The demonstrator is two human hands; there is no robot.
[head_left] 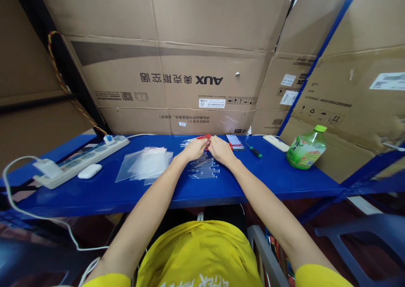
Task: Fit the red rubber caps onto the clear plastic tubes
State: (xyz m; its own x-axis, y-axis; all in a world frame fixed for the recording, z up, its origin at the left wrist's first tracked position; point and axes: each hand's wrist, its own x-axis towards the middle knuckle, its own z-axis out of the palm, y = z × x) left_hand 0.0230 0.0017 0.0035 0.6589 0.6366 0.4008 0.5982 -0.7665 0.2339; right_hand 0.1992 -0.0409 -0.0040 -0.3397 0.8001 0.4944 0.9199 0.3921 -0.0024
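Yellow shirt [199,253] filling the near edge
Left hand [193,148] and right hand [221,150] are touching, pinching red pieces [205,137] just beyond clear tubes [204,169]

Small red pieces [205,137] too tiny to identify, fingers [207,142] bunched together hiding their grip, clear strips [204,169] perhaps tubes, phone [234,141] partly covered by right hand [221,150]

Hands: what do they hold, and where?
Left hand and right hand meet on small red pieces, pinched at the fingertips; the exact grip is too small to tell.
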